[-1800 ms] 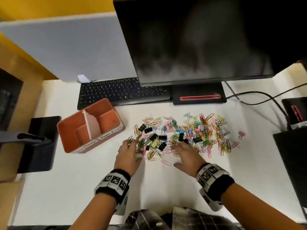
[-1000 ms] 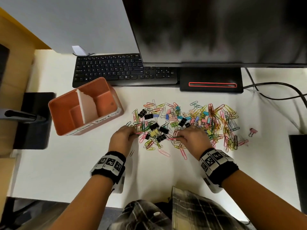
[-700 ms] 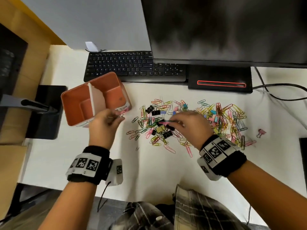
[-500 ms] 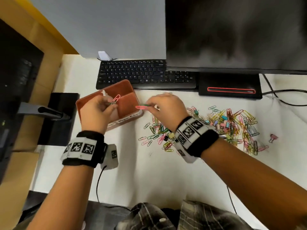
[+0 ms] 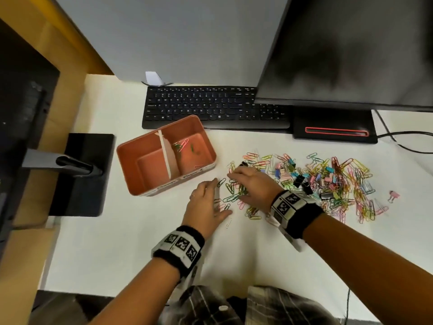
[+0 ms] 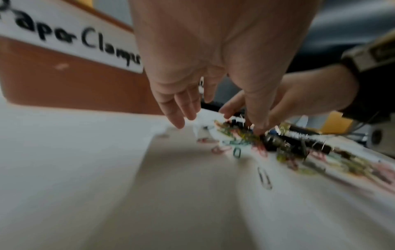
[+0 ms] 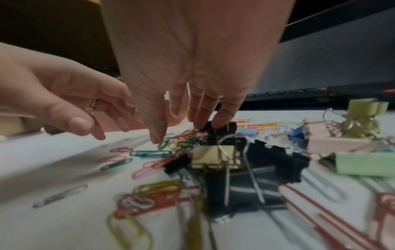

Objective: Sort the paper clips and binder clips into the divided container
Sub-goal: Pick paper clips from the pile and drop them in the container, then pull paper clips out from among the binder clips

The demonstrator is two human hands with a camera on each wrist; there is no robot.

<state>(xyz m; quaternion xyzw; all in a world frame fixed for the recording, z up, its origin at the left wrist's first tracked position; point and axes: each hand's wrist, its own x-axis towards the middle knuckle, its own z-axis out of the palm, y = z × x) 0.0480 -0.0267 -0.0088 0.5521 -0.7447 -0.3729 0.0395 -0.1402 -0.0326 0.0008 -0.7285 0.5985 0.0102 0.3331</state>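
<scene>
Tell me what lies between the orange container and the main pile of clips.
In the head view, both hands: left hand and right hand, over scattered paper clips on white desk between container and pile.

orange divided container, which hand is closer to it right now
Left. The left hand lies just off the orange divided container's front corner; the right hand is farther right, over the clip pile.

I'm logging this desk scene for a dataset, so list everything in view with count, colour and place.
Divided container: one, orange, desk left of centre; a few paper clips in its right compartment.
Clip pile: many, mixed colours, paper and binder clips, desk right.
Stray binder clip: one, pink, right of the pile.
Keyboard: one, black, behind the container.
Monitor: one, black, back right.
Desk: one, white.
Left hand: open, at the pile's left edge.
Right hand: open, fingers in the pile.
</scene>
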